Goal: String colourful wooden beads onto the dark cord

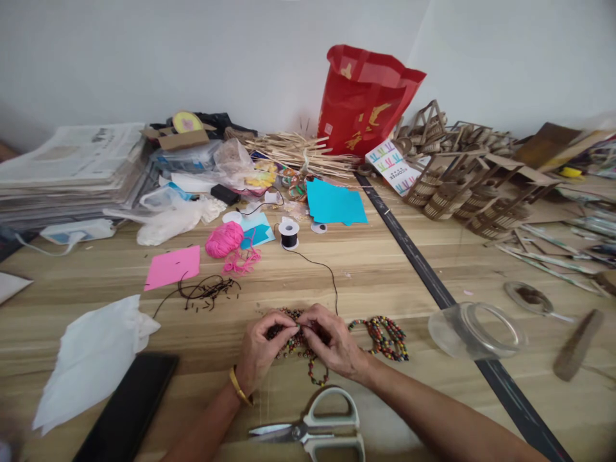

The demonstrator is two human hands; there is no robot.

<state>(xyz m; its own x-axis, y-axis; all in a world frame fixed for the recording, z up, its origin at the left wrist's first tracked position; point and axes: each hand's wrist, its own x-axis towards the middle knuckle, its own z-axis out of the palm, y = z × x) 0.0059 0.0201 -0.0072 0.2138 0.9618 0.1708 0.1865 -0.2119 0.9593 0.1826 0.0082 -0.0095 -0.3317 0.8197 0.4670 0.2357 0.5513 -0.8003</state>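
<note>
Beads (pixel 293 343) in a small heap on the wooden table, right at the near edge: tiny, multicoloured, strung in loops, part hidden under the fingers. A second bunch (pixel 382 335) lies just to the right, looped flat, red, green and yellow showing. Black cord (pixel 321 266) runs thin and curving from the heap up to its spool (pixel 289 233), which stands upright further back.

scissors (pixel 312 431) before beads (pixel 293 343)

Multicoloured beads (pixel 380 335) on pale wood-grain bench (pixel 385 269), pink yarn (pixel 224 239) left of black thread spool (pixel 289 233), turquoise paper (pixel 334 203) right of it, red bag (pixel 360 96) with gold print behind.
</note>
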